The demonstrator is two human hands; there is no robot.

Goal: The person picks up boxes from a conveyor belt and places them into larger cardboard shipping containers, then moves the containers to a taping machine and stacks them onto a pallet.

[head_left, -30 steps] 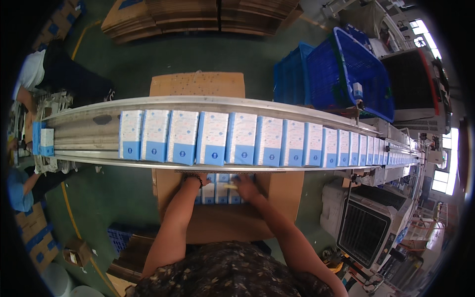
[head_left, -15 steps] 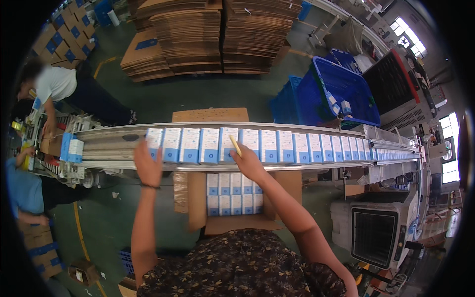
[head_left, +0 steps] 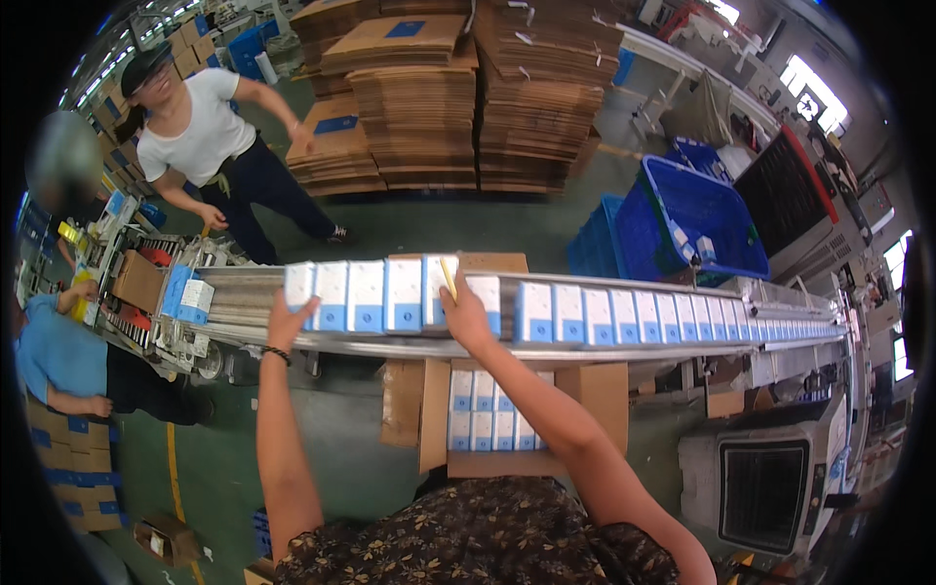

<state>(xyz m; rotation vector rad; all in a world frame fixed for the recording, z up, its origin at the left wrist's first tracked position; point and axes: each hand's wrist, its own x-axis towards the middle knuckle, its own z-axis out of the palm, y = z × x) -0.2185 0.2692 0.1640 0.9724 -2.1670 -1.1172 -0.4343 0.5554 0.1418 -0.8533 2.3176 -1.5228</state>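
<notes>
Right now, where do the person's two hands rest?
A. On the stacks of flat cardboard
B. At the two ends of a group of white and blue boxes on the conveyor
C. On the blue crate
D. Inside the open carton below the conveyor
B: the left hand and the right hand bracket a row of white and blue boxes on the conveyor, above the open carton.
</notes>
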